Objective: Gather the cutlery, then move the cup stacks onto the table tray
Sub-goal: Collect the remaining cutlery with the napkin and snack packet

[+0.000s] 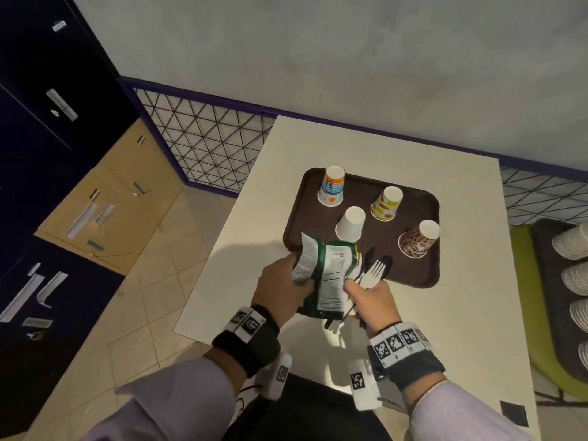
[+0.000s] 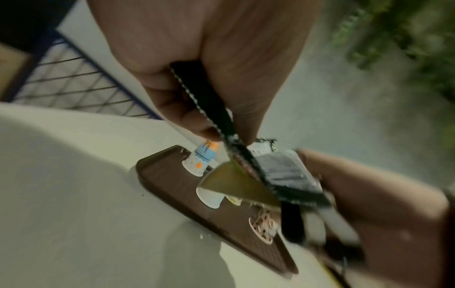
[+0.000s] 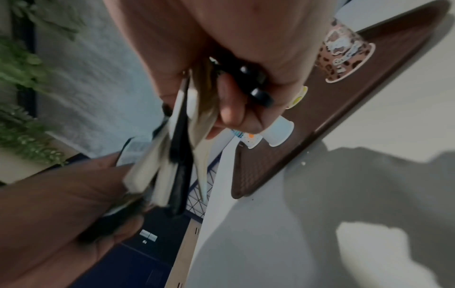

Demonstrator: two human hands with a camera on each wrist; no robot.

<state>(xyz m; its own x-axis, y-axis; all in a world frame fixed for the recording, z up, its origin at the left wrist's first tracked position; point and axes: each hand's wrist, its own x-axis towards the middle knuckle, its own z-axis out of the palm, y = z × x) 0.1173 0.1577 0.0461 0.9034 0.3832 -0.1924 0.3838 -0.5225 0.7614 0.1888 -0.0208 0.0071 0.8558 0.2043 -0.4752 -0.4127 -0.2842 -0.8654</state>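
Note:
My left hand grips a crumpled green snack packet above the near edge of the brown tray. Right beside it, my right hand holds a bundle of cutlery: a white fork and black pieces, tips pointing away from me. The right wrist view shows the cutlery fanned out of my fist. The packet's serrated edge runs between my left fingers. Several single cups stand upside down on the tray: a blue-orange one, a white one, a green-orange one, a leopard-print one.
The white table carries the tray. Stacks of white cups lie on a dark tray on a green chair at the right. Dark lockers and a wire-mesh rail stand to the left.

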